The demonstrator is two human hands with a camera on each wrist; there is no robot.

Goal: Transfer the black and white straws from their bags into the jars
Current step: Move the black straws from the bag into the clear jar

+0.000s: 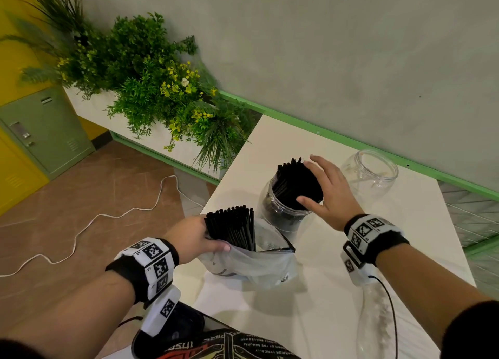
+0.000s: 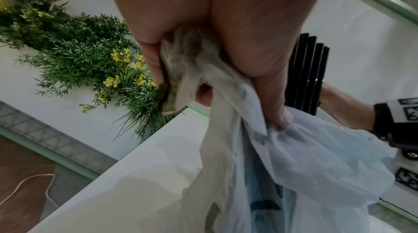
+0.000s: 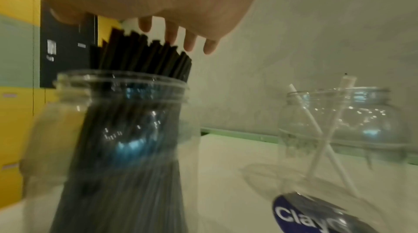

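left hand [image 1: 193, 234] fingers clamped on plastic bag [image 1: 253, 264] of black straws [image 1: 233, 227], right hand [image 1: 328, 194] fingers spread, resting on black straws in jar [image 1: 280, 210], white counter [image 1: 324, 291] beneath

A clear jar [image 1: 280, 210] stands upright, packed with black straws [image 1: 297, 185] rising past its rim. More black straws [image 1: 235, 227] poke from a crumpled translucent bag [image 1: 253, 264]. Beyond, a second clear jar [image 1: 370, 173] holds two white straws [image 3: 321, 140], crossed.

clear glossy plastic jars [image 1: 370, 172], thin crinkled translucent plastic bag [image 1: 259, 264], smooth matt black straws [image 1: 235, 226], smooth matt white surface [image 1: 337, 291].
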